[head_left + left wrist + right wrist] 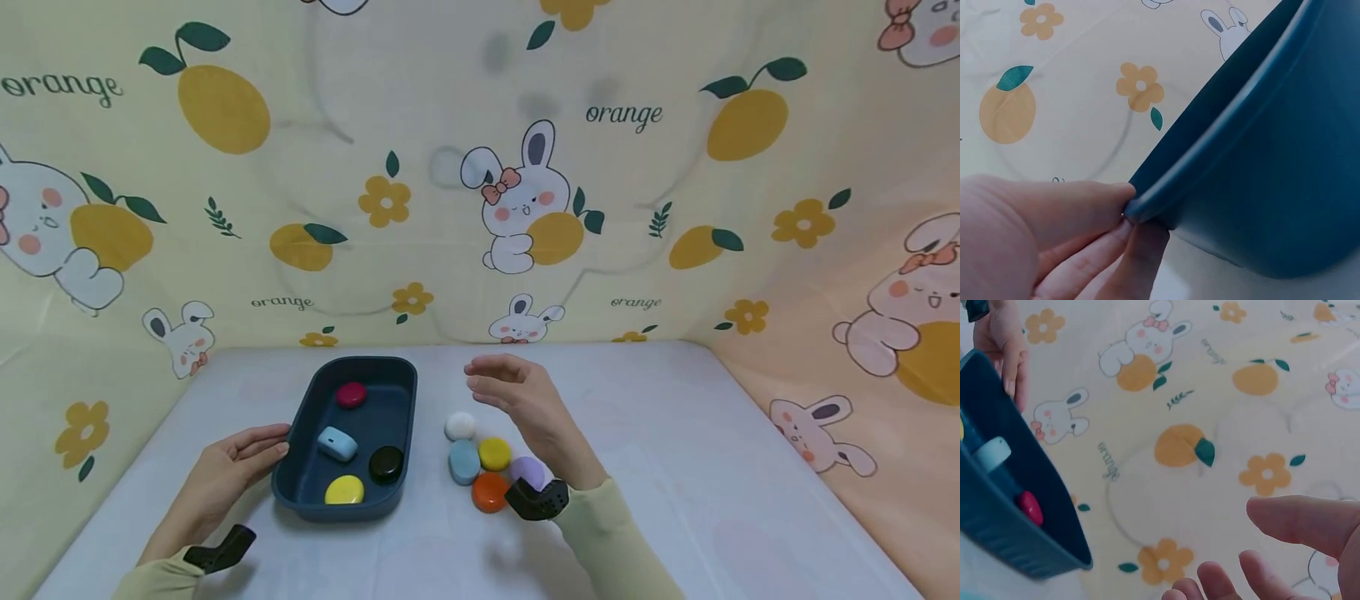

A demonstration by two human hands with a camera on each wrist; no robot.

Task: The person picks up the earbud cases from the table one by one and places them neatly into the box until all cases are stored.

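My left hand [225, 471] is at the left side of a dark blue box [415, 408], its fingers nearly straight. The fingertips [1125, 197] touch the box around its rim. Inside the box lie a red piece [351, 395], a light blue bead-like piece [337, 444], a black piece [386, 464] and a yellow piece [344, 490], all smooth and rounded. My right hand [525, 408] is raised above the table, right of the box. Its fingers are loosely bent with a gap to the thumb, and nothing is held.
Beside the box, several rounded pieces lie close together on the white table [712, 500]: white [460, 427], blue [464, 462], yellow [495, 454], orange [491, 492] and purple [528, 472]. The right wrist partly overlaps the purple one. A printed cloth [420, 83] hangs behind and at both sides.
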